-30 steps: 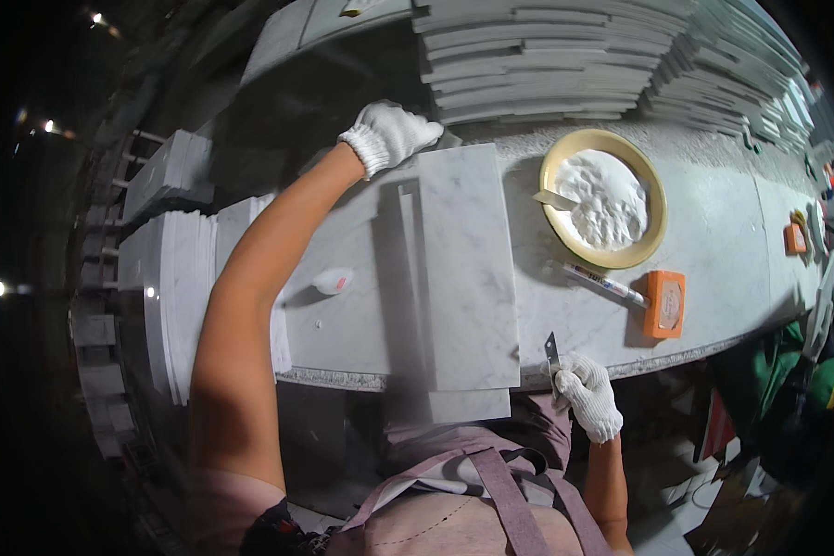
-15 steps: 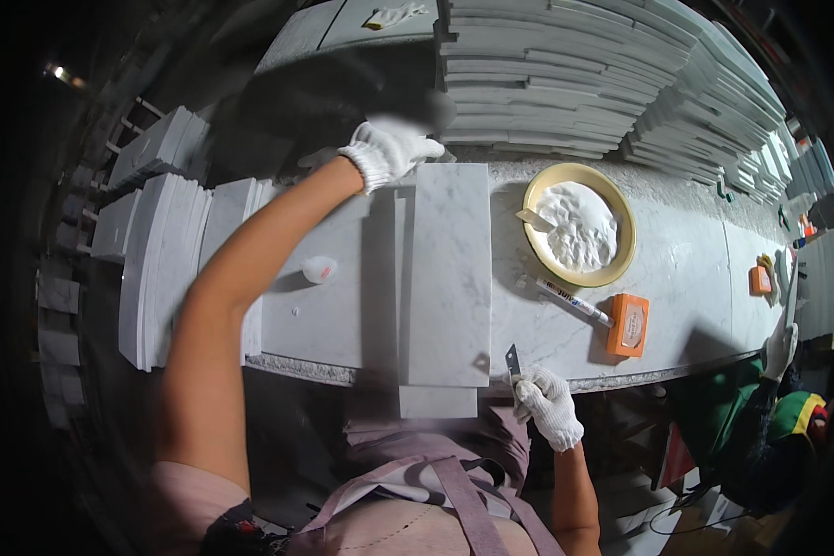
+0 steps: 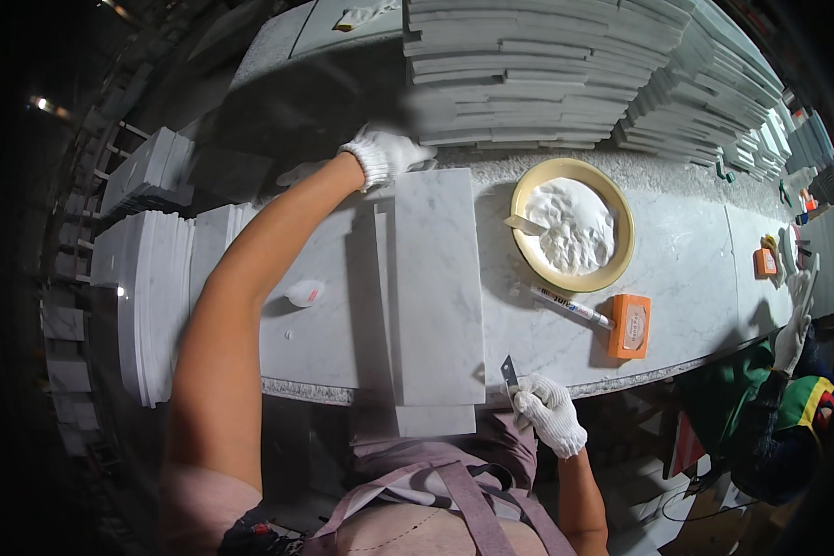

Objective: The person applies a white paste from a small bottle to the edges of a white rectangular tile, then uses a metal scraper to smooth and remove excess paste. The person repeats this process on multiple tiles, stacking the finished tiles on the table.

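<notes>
A pale grey-veined marble slab lies lengthwise before me on top of other slabs, whose edges show at its left and near end. My left hand, in a white knit glove, is at the slab's far left corner. Its fingers point right, but a dark blur and shadow obscure the fingertips, so its grip is unclear. My right hand, also gloved, is closed around a small metal blade with a pointed tip. The blade stands up just right of the slab's near right corner, where a small brownish spot shows.
Right of the slab sit a yellow bowl of white paste with a spreader, a paint marker and an orange box. A white lump lies left. Slab stacks rise behind; a co-worker's gloved hand is far right.
The view has shifted slightly, so the slab appears a little farther left and lower. My left hand stays by the far corner, and my right hand still holds the blade.
</notes>
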A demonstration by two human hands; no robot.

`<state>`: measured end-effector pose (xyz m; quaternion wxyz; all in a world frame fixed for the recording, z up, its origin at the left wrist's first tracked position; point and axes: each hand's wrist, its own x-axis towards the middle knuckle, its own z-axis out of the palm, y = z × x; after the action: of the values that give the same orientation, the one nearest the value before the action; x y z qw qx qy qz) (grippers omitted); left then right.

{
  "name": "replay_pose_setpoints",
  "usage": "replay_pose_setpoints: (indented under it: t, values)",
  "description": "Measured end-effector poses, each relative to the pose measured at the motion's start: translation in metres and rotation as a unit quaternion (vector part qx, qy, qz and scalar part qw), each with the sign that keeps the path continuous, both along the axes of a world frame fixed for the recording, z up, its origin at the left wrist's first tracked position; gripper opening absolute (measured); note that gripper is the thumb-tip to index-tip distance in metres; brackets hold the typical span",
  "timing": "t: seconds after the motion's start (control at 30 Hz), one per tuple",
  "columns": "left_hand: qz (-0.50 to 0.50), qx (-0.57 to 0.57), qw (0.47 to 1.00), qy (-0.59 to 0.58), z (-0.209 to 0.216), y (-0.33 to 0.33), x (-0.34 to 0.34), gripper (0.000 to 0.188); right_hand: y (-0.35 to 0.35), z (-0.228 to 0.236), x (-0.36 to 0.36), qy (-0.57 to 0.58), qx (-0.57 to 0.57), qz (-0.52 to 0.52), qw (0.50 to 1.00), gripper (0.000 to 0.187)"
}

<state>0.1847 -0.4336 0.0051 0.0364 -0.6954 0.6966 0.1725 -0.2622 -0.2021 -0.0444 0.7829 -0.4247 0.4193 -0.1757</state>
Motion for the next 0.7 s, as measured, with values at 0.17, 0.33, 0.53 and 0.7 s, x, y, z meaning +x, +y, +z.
replay_pose_setpoints:
  t: [0.17, 0.33, 0.53, 0.7]
  values:
    - [-0.123, -0.085, 0.973, -0.177, 0.003, 0.016, 0.019, 0.027, -0.003, 0.008, -0.002, 0.008, 0.028, 0.013, 0.999, 0.018]
    - [-0.184, -0.277, 0.911, -0.244, 0.057, 0.057, 0.038, 0.016, -0.004, 0.011, -0.002, -0.022, 0.044, 0.016, 0.999, 0.018]
    - [-0.025, -0.185, 0.965, 0.186, 0.105, 0.156, -0.039, 0.014, -0.002, 0.007, -0.003, 0.001, 0.047, -0.013, 0.999, 0.021]
    - [-0.117, -0.114, 0.984, 0.066, 0.063, 0.208, -0.1, 0.008, 0.003, 0.0, -0.001, 0.009, -0.059, -0.016, 0.998, 0.034]
